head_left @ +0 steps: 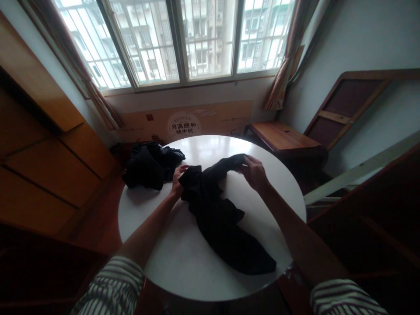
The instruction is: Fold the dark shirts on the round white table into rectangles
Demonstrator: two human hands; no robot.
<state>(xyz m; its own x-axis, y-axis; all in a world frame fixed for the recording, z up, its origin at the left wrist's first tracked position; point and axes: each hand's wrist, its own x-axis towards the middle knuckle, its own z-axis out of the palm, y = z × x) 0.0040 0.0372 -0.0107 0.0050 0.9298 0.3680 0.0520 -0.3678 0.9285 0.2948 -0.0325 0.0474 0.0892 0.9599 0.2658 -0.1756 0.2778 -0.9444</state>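
Black garment [223, 218], white table [183, 262]

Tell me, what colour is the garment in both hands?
Black, plain; the garment shows best in the head view.

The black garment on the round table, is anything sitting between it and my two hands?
Nothing visible does. The left hand and the right hand both already grip the black garment at its far edge. The other dark pile of cloth lies off to the left on the white table, apart from both hands.

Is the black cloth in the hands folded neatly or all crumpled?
Crumpled. The black cloth lies bunched and wrinkled across the table, with no flat folds.
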